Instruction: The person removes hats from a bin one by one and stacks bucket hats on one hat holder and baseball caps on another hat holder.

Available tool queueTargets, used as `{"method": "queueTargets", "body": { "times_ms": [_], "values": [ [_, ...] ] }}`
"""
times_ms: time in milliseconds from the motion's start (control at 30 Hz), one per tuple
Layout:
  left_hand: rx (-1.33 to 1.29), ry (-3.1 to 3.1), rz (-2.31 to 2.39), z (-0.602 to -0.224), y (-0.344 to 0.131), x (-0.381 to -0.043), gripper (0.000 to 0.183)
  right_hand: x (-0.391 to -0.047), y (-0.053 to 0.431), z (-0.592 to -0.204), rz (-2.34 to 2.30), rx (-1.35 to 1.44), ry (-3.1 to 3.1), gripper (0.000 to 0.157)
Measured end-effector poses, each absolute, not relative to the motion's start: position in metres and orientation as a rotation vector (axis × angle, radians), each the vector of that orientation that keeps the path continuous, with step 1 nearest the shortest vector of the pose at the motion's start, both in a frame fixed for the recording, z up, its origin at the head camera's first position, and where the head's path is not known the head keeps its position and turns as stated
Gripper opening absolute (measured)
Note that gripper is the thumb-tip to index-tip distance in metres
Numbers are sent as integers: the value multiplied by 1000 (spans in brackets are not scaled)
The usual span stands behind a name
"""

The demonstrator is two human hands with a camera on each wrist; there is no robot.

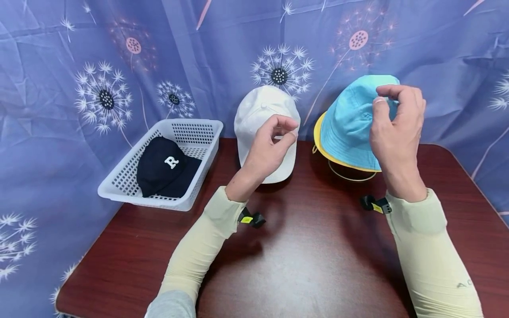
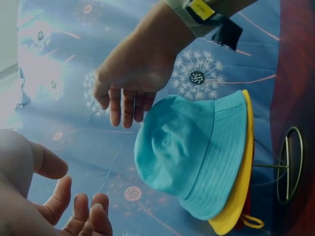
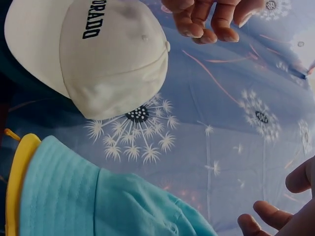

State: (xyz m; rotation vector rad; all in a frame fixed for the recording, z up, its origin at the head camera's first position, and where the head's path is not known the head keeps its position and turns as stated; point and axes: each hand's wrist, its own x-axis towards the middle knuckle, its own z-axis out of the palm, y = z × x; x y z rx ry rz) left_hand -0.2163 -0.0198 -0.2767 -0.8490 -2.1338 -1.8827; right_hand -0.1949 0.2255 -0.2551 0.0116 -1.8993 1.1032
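Observation:
My left hand (image 1: pixel 270 148) hovers in front of the white baseball cap (image 1: pixel 264 104), fingers loosely bent and holding nothing. In the right wrist view dark letters show on that cap (image 3: pixel 113 59), and a gap separates it from the left hand (image 3: pixel 211 19). My right hand (image 1: pixel 399 130) is raised beside the light blue bucket hat (image 1: pixel 350 119), its thumb and fingers apart and nothing between them. The left wrist view shows the right hand (image 2: pixel 140 66) off the hat (image 2: pixel 182 147), which has a yellow brim edge and sits on a wire stand (image 2: pixel 290 164).
A white plastic basket (image 1: pixel 216 128) stands at the table's left, with a black cap (image 1: pixel 159 163) bearing a white letter R inside. Behind the dark red wooden table (image 1: pixel 302 265) hangs a blue curtain (image 1: pixel 222 66) with dandelion prints.

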Motion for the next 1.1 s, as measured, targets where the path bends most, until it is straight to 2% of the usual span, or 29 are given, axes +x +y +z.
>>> {"method": "queueTargets", "body": {
  "times_ms": [467, 700, 1100],
  "values": [
    [-724, -2109, -1857, -270, -61, -225, 15, -191, 195, -259, 1112, 237, -1872, 34],
    [-666, -2145, -1866, -270, -81, -229, 15, -197, 193, -271, 995, 459, -1879, 33],
    [-570, -2127, -1915, -259, -104, -234, 20, -199, 166, -277, 1079, 484, -1896, 29]
  ]
}}
